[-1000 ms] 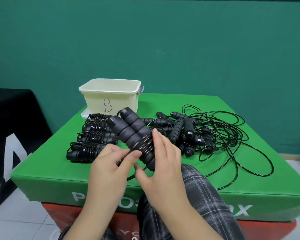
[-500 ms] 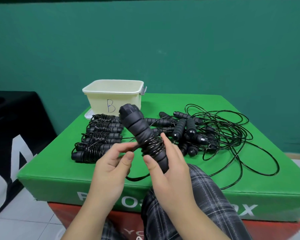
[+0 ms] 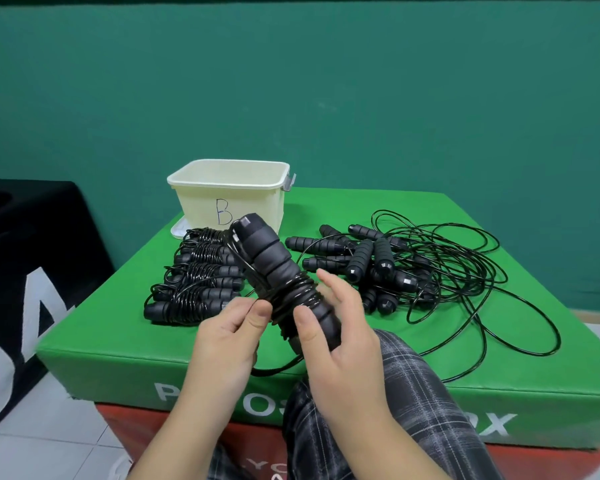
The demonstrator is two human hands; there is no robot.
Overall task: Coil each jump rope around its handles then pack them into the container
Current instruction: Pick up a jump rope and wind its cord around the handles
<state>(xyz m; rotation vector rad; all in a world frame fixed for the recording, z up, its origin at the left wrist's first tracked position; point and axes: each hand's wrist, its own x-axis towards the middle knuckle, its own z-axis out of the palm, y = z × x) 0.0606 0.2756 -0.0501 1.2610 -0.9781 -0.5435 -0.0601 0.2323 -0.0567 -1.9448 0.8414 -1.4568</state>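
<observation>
My right hand (image 3: 340, 327) grips the lower end of a pair of black foam jump rope handles (image 3: 274, 261), held upright and tilted left above the green box's front edge. Black cord is wound around their middle. My left hand (image 3: 227, 327) pinches the loose cord beside the coil. Several coiled jump ropes (image 3: 198, 282) lie in a row on the left of the box top. A heap of uncoiled ropes (image 3: 413, 268) with handles and tangled cord lies on the right. The cream container (image 3: 229, 190) marked B stands at the back left, its inside hidden.
The green padded box (image 3: 430, 368) sits on a red one (image 3: 136, 420). A black covered object (image 3: 32, 254) stands to the left. A teal wall is behind. My plaid-clad knee (image 3: 406, 393) is against the box front. Loose cord loops reach the box's right front edge.
The handles have tipped more upright and shifted slightly right. My left hand has brought the cord around to the coil's left side, adding to the winding. My right thumb now lies across the handles.
</observation>
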